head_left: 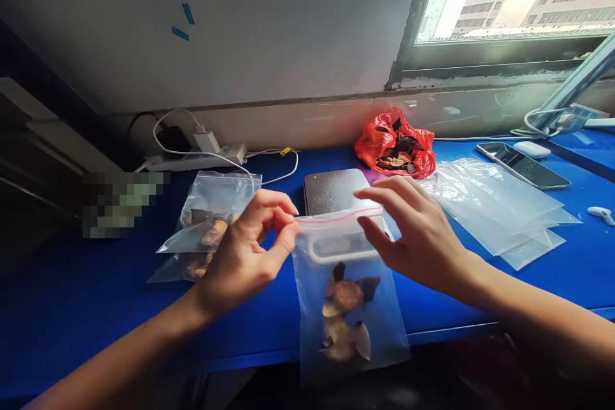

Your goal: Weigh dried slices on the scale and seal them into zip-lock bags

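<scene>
A clear zip bag (353, 307) with a red seal line hangs in front of the table's edge, holding several dried brown slices with dark edges. My left hand (254, 237) pinches its upper left corner between thumb and fingers. By the upper right part of the seal is my right hand (416, 230), its thumb and fingers apart, with a gap between the tips. Behind the bag sits a small scale (336, 189) with a metal plate; its display panel shows through the plastic. Left of my left hand lie filled zip bags (218, 195) with brown pieces inside.
A red plastic bag (375, 141) of dried slices stands open by the wall. Flat zip bags (494, 205) lie to the right, near a phone (526, 165), a white case (532, 149) and an earbud (600, 214). A power strip (230, 154) with cables is at the back left.
</scene>
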Demonstrator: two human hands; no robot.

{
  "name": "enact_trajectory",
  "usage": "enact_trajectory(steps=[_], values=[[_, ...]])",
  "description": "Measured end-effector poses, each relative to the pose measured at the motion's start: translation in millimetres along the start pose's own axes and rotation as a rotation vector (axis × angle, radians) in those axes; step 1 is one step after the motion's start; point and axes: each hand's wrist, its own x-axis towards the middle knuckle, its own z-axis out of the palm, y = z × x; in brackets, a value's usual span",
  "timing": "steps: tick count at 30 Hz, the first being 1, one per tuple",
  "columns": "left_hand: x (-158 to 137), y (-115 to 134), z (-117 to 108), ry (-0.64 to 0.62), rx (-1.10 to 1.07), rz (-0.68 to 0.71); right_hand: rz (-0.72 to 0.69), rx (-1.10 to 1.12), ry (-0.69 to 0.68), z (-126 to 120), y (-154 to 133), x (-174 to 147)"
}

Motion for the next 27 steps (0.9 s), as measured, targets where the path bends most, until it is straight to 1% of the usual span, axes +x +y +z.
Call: enact_trajectory(steps=[1, 2, 4, 6, 7, 10, 13, 16, 18, 20, 24, 27], values=[[-3.5, 0.0, 4.9, -0.006, 0.042, 0.057, -0.059, -0.073, -0.049, 1.8, -2.7, -0.2], [-6.8, 0.2, 9.6, -0.023, 0.070, 0.137, -0.107, -0.094, -0.114, 3.6, -6.0, -0.6], [-12.0, 0.3, 17.5, -0.073, 0.087, 0.321, -0.173, -0.032, -0.235, 7.3, -13.1, -1.5], [-14.5, -0.5, 22.2, -0.105, 0.093, 0.455, -0.194, 0.030, -0.263, 10.6, -18.7, -2.3], [-14.8, -1.4, 23.3, -0.111, 0.105, 0.481, -0.186, 0.042, -0.250, 12.0, -20.3, -2.6], [-14.2, -4.3, 24.1, -0.108, 0.142, 0.486, -0.155, 0.030, -0.202, 15.5, -20.6, -3.4], [-13.4, -4.5, 24.6, -0.105, 0.142, 0.465, -0.160, -0.002, -0.192, 18.0, -18.4, -4.9], [-12.7, -1.2, 25.5, -0.107, 0.140, 0.386, -0.189, -0.011, -0.168, 18.8, -18.6, -6.2], [-11.5, 1.2, 25.6, -0.143, 0.144, 0.331, -0.196, -0.001, -0.149, 18.5, -20.0, -6.0], [-9.7, 3.2, 24.6, -0.189, 0.156, 0.316, -0.186, 0.001, -0.140, 18.1, -21.3, -5.0], [-5.5, 7.7, 17.8, -0.239, 0.170, 0.330, -0.189, -0.003, -0.147, 16.3, -19.5, -1.2], [-2.0, 11.4, 7.7, -0.206, 0.148, 0.321, -0.204, 0.015, -0.104, 11.9, -13.8, 3.0]])
